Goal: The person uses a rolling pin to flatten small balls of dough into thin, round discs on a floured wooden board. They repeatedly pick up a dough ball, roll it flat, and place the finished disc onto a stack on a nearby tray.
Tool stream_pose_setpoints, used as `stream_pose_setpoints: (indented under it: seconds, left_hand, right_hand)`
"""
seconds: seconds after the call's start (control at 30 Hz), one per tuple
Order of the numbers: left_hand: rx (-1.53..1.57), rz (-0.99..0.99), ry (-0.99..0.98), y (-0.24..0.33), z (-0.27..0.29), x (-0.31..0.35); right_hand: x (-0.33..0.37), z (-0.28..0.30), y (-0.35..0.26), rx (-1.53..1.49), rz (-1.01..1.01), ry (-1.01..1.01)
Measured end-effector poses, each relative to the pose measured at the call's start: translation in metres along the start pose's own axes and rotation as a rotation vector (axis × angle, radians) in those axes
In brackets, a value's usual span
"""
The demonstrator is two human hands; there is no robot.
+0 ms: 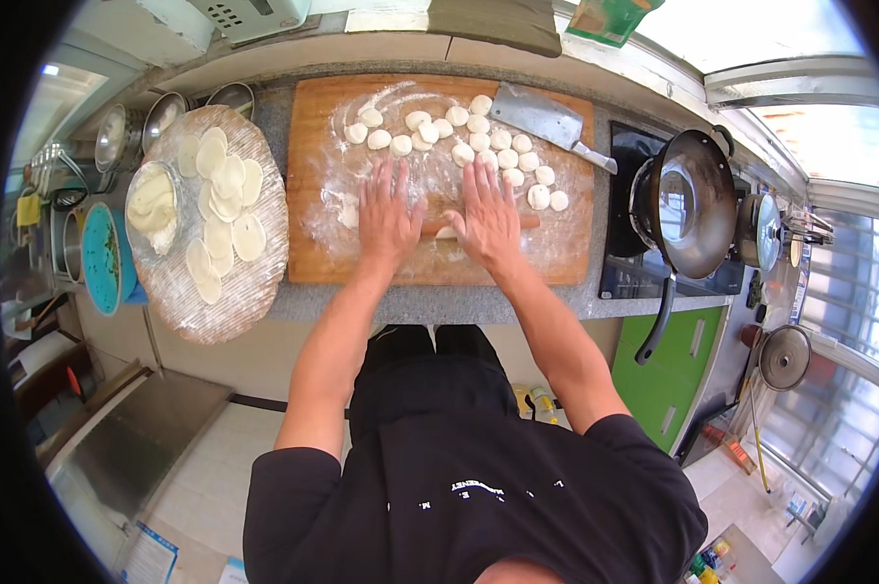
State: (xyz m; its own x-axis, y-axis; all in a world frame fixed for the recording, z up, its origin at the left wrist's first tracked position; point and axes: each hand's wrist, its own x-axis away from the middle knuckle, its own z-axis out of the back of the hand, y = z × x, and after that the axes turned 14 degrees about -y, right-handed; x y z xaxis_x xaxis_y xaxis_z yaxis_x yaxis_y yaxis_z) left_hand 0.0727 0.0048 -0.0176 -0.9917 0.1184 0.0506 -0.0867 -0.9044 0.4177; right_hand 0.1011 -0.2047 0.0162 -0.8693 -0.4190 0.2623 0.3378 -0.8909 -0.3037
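Note:
My left hand lies flat with fingers stretched out over the left part of a wooden rolling pin. My right hand rests the same way over its right part, the pin's end sticking out beyond it. Between my hands a small piece of dough shows at the pin, partly hidden. Both hands are on a floured wooden board. Beyond my fingertips lie several small round dough pieces, more of them grouped to the right. A cleaver lies at the board's far right corner.
To the left, a round woven tray holds several flat dough wrappers and a bowl with a dough lump. A turquoise basin stands beyond it. A wok sits on the stove at right, its handle jutting toward me.

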Motion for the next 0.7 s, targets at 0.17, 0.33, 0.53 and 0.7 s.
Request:
stream_pose_setpoints:
  seconds: [0.17,0.33,0.53,0.7]
  left_hand:
    - [-0.033,-0.124,-0.204,0.012,0.009,0.050]
    - [0.104,-0.305,-0.342,0.035,0.034,0.048]
    - [0.437,-0.257,-0.426,0.026,0.003,0.017]
    - [0.407,-0.095,-0.375,0.025,-0.003,0.011]
  right_hand:
    - [0.044,-0.018,-0.002,-0.037,0.018,-0.037]
    - [0.044,-0.011,-0.006,-0.070,-0.030,-0.132]
    - [0.045,-0.014,-0.006,-0.087,-0.034,-0.100]
    - [0.066,-0.015,-0.012,-0.059,-0.044,-0.054]
